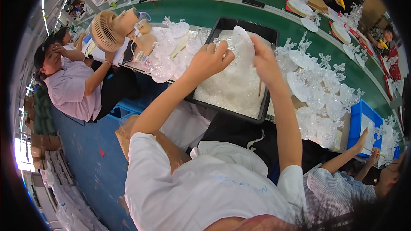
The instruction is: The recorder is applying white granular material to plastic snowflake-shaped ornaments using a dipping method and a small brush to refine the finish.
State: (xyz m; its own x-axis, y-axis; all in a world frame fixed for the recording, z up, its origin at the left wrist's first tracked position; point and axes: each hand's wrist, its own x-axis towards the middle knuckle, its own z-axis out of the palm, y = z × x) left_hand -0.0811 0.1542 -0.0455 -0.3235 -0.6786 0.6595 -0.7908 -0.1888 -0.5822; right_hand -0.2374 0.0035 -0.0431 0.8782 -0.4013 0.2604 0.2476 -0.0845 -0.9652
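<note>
Over a black tray (274,34) filled with white granules (231,90), my two hands hold a clear plastic ornament on a white disc base (241,38). The disc is tilted up on edge. My left hand (212,61) is closed, its curled fingers around the clear part, which they mostly cover. My right hand (266,62), slightly blurred, grips the right edge of the disc. Just below the right hand shows a thin brown stick (260,88); whether that hand holds it I cannot tell.
Several clear ornaments on white bases (319,98) crowd the bench at right, more (165,55) at left beside a beige fan (109,30). A co-worker (72,77) sits at left; another (342,184) works at a blue bin (357,119). Behind runs a green conveyor belt (192,2).
</note>
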